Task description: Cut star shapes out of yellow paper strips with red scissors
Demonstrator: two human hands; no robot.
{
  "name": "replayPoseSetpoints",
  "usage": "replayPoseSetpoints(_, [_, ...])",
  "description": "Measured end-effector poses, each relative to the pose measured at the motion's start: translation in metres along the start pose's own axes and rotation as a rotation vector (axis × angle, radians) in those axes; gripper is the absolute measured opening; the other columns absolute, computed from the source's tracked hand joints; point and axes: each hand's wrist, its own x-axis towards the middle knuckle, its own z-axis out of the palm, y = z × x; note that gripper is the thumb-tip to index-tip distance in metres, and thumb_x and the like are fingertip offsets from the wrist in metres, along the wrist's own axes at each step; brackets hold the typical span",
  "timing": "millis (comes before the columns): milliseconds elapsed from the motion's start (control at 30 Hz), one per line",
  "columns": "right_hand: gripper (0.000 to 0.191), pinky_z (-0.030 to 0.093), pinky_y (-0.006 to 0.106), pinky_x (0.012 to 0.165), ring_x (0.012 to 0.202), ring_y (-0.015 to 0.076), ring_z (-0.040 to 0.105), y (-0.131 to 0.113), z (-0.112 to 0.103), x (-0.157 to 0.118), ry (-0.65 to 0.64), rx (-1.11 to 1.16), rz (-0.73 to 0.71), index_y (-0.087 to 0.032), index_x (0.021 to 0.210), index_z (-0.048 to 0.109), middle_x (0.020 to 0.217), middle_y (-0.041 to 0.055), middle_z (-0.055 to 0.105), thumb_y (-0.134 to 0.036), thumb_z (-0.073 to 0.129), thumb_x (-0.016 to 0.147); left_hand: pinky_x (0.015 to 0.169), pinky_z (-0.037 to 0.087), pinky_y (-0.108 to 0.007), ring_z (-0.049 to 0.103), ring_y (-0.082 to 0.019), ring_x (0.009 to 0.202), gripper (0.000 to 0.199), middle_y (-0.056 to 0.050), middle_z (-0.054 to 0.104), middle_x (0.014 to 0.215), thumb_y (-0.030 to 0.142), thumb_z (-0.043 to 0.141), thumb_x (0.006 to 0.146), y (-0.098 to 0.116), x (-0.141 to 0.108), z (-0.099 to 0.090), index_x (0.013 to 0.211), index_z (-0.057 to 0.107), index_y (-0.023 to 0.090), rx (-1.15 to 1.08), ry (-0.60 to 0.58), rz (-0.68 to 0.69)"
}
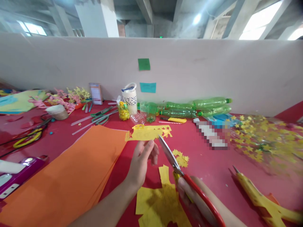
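My right hand [191, 195] is wrapped round red-handled scissors [174, 162], whose blades point up and to the left. Left of the blades is my left hand [143, 160], its thumb and fingers curled close together near the blade tips; whether anything small is between them is hidden. Just beyond the fingertips lies a yellow paper strip [149, 133] with star-shaped cutouts. Small yellow stars [181, 158] form a pile right of the blades. Below both hands, cut yellow paper [156, 201] rests on the red table [213, 170].
Orange sheets [78, 164] cover the left front. A purple glue gun [26, 173] is at far left, yellow scissors [258, 195] at right. Green bottles [180, 113], a white cup [130, 99] and a yellow cutter [177, 120] stand or lie near the white partition [189, 69].
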Motion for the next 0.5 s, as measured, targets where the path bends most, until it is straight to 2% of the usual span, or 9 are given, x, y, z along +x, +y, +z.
replayPoseSetpoints(167, [0.051, 0.027, 0.021, 0.041, 0.047, 0.0083, 0.031, -0.015, 0.000, -0.003, -0.108, -0.151, -0.040, -0.019, 0.059, 0.047, 0.050, -0.0056, 0.035, -0.066, 0.067, 0.066, 0.046, 0.033, -0.020, 0.046, -0.006, 0.045, 0.029, 0.002, 0.053, 0.054, 0.037, 0.057, 0.084, 0.000, 0.009, -0.011, 0.066, 0.061, 0.014, 0.005, 0.085, -0.015])
replayPoseSetpoints(433, [0.054, 0.026, 0.021, 0.047, 0.054, 0.0087, 0.032, -0.015, -0.005, -0.001, -0.163, -0.364, -0.192, -0.018, 0.063, 0.042, 0.059, -0.0036, 0.038, -0.068, 0.045, 0.082, 0.045, 0.034, -0.019, 0.047, -0.006, 0.045, 0.023, 0.002, 0.054, 0.052, 0.031, 0.063, 0.080, 0.000, 0.011, -0.014, 0.064, 0.063, 0.015, 0.013, 0.098, -0.001])
replayPoseSetpoints(500, [0.052, 0.025, 0.020, 0.048, 0.054, 0.0087, 0.032, -0.016, -0.005, -0.001, -0.217, -0.395, -0.191, -0.017, 0.064, 0.042, 0.059, -0.0039, 0.038, -0.064, 0.042, 0.086, 0.044, 0.034, -0.018, 0.046, -0.006, 0.044, 0.023, 0.003, 0.055, 0.052, 0.030, 0.063, 0.079, 0.000, 0.011, -0.013, 0.062, 0.062, 0.015, 0.001, 0.104, -0.004])
